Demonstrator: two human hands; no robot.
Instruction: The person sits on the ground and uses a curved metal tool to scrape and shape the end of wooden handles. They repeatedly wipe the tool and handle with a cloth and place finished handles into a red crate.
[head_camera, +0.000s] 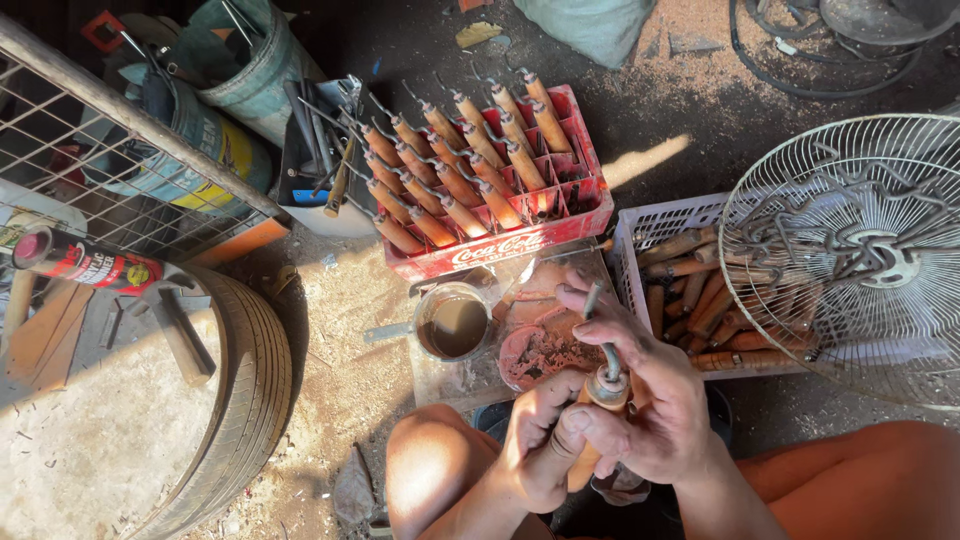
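My left hand (540, 440) and my right hand (650, 400) both grip one wooden-handled tool (605, 385) with a bent metal shank, held upright above my knees. The left hand wraps the lower handle; the right hand's fingers rest on the metal collar and shank. Just ahead sit a small round tin of brownish liquid (452, 322) and a shallow dish of reddish paste (535, 352). A red plastic crate (520, 245) beyond them holds several finished tools standing in its cells.
A white slotted basket (640, 235) at right holds several loose wooden handles, partly covered by a wire fan guard (850, 250). At left lie a tyre (250, 380) around a concrete disc, a hammer (180, 330), a spray can (85, 262), a wire mesh panel and buckets.
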